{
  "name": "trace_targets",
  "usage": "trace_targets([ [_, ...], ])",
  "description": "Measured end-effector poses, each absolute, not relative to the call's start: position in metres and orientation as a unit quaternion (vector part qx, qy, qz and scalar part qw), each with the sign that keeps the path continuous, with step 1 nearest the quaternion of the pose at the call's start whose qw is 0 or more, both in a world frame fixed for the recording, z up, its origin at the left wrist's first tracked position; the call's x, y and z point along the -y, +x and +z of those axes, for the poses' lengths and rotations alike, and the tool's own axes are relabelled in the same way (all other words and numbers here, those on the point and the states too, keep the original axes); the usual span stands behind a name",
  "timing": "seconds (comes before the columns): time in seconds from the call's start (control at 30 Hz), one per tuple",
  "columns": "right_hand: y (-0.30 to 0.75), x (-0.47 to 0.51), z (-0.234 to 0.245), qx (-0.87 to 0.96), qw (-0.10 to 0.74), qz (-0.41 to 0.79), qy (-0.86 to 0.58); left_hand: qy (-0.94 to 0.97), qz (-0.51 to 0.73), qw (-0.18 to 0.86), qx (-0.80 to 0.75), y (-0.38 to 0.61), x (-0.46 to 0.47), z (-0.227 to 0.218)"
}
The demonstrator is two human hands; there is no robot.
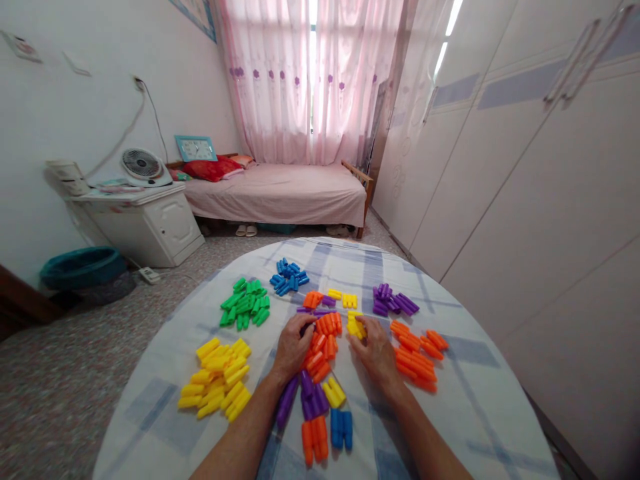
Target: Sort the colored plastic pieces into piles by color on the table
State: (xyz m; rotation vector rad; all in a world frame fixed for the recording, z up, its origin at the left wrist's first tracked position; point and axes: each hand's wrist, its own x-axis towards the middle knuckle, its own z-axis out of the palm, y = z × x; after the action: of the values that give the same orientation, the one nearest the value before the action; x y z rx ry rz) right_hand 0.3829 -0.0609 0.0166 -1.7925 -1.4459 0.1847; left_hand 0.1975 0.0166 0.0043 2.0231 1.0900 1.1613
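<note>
My left hand (294, 347) has its fingers curled at the left edge of the middle pile; a bit of purple plastic piece (305, 328) shows between thumb and fingers, mostly hidden. Beside it lie orange tube-shaped pieces (320, 350), several joined side by side. Thumb and fingers of my right hand (373, 350) close around a yellow piece (355, 327) made of short joined tubes. Just beyond the hands are yellow joined pieces (349, 301), an orange cluster (313, 299) and purple ones (329, 301). Nearer me are purple (314, 400), yellow (334, 393), orange (315, 440) and blue joined pieces (341, 429).
Colour-sorted piles ring the round cloth-covered table (165, 373): yellow (217, 377), green (245, 305), blue (289, 277), purple (394, 300) and orange (417, 357). Beyond stand a bed (285, 190), a white cabinet (170, 223) and a wardrobe (500, 200).
</note>
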Motion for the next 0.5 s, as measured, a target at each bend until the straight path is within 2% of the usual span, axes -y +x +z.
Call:
trace_targets([
  [0.13,0.377,0.073,0.010,0.589,0.433,0.134,-0.669,0.773,0.431,0.235,-0.402,0.198,-0.014,0.008],
  [0.27,0.377,0.086,0.002,0.536,0.471,0.128,-0.689,0.816,0.411,0.168,-0.369,0.200,-0.004,0.027],
  [0.5,0.375,0.094,-0.004,0.529,0.499,0.117,-0.676,0.915,0.234,0.084,-0.319,0.237,0.018,0.049],
])
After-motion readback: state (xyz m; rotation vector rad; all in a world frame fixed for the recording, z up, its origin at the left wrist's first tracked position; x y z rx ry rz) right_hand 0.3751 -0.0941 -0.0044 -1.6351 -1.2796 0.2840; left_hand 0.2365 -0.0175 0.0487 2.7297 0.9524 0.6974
